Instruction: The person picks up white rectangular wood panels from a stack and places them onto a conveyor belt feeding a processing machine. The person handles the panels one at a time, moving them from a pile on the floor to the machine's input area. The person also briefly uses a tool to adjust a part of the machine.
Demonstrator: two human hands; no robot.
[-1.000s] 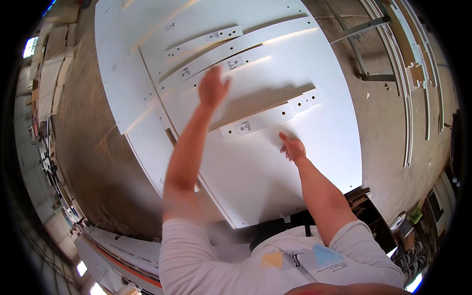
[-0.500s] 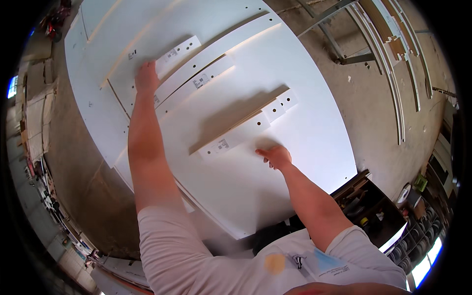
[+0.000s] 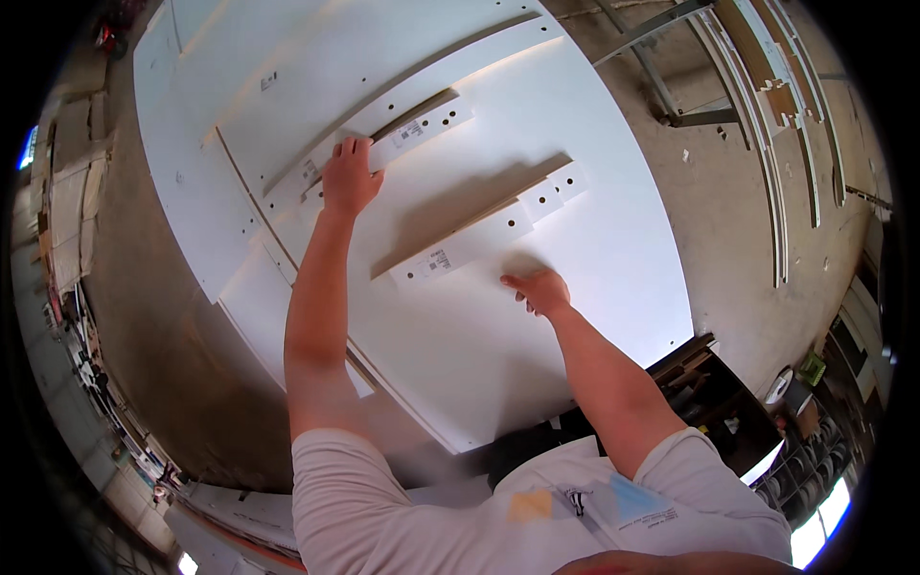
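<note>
My left hand (image 3: pixel 350 177) is closed over the left end of a short white board (image 3: pixel 436 125) with a label and several dark holes. That board lies against the near side of a long white strip (image 3: pixel 479 62). Lower right of it, a stack of narrow white boards (image 3: pixel 460 247) rests on the large white panel (image 3: pixel 613 259), their ends stepped and drilled. My right hand (image 3: pixel 539 290) hovers just on the near side of this stack, apart from it, thumb stretched out and fingers loosely bent, holding nothing.
A dark open box (image 3: pixel 719 407) with tools stands at the panel's near right corner. Metal frame legs (image 3: pixel 661 86) and long white strips (image 3: pixel 767 182) are off to the right. Stacked sheets (image 3: pixel 72 211) line the left side.
My left hand has brought the short board from beyond the long strip over to its near side, moving right and toward me. My right hand has barely moved.
</note>
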